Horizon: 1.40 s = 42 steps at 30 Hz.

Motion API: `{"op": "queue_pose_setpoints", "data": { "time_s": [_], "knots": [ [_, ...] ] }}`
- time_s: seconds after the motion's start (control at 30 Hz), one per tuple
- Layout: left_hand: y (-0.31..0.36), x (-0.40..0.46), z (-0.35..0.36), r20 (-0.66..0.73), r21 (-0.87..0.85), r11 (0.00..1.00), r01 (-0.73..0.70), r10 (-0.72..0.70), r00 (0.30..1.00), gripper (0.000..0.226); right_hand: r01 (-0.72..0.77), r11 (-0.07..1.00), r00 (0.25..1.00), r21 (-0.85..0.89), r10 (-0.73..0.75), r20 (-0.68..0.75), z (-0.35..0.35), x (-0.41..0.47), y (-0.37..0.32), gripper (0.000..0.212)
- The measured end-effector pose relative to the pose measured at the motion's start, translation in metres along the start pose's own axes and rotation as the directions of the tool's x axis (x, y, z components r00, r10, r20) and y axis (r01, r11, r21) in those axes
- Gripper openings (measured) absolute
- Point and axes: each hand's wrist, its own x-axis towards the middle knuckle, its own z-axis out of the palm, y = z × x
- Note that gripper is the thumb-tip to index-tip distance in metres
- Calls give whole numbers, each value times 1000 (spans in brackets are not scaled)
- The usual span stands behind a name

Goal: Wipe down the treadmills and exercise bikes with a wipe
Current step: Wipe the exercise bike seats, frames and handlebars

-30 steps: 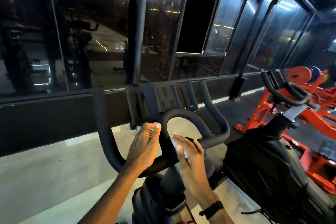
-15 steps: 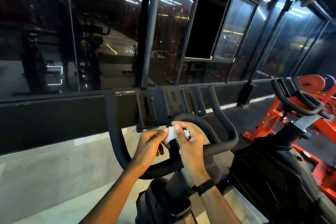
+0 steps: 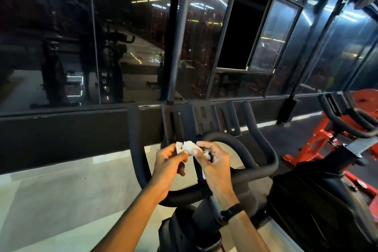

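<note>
Both hands are meeting just above the middle of the exercise bike's handlebars point(image 3: 241, 143), working a small crumpled white wipe point(image 3: 188, 146) between them. The left hand point(image 3: 168, 162) is pinching the wipe's left end between thumb and curled fingers, while the right hand point(image 3: 214, 161) is gripping its right part — thumb on top, fingers folded round, a scrap of white showing under the palm. The wipe is sitting off the bars, in the air in front of the slotted black holder point(image 3: 201, 118) at the far side of the handlebars. A dark wristband point(image 3: 231, 214) is circling the right wrist. The bike's black frame point(image 3: 196, 229) is running down between the forearms at the near edge. To the right, a second black bike point(image 3: 319, 206) is standing close beside — beyond it, red gym equipment point(image 3: 315, 143). Dark glass panels point(image 3: 133, 47) are lining the far wall above a pale floor point(image 3: 61, 200).
</note>
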Motion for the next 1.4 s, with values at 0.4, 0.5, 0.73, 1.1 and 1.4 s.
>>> {"op": "queue_pose_setpoints", "data": {
  "time_s": [0.4, 0.5, 0.73, 1.1, 1.4],
  "knots": [
    [0, -1, 0, 30, -50, 999, 9, -7, 1000, 24, -80, 981, 988, 174, 55, 146, -10, 2, -8, 15],
    [0, 0, 0, 16, -67, 997, 27, -26, 1000, 26, -185, 939, 979, 292, 151, 134, -13, 2, -8, 17],
    [0, 1, 0, 17, -135, 987, 82, -81, 997, 30, -275, 799, 961, 535, 220, 166, -17, 1, -13, 15],
    [8, 0, -3, 63, -324, 927, 188, -178, 982, 31, -336, 678, 941, 653, 265, 209, -22, 1, -21, 15],
    [13, 2, -9, 151, -476, 814, 333, -298, 943, 39, -343, 643, 939, 685, 237, 248, -26, 0, -21, 19]
  ]
}}
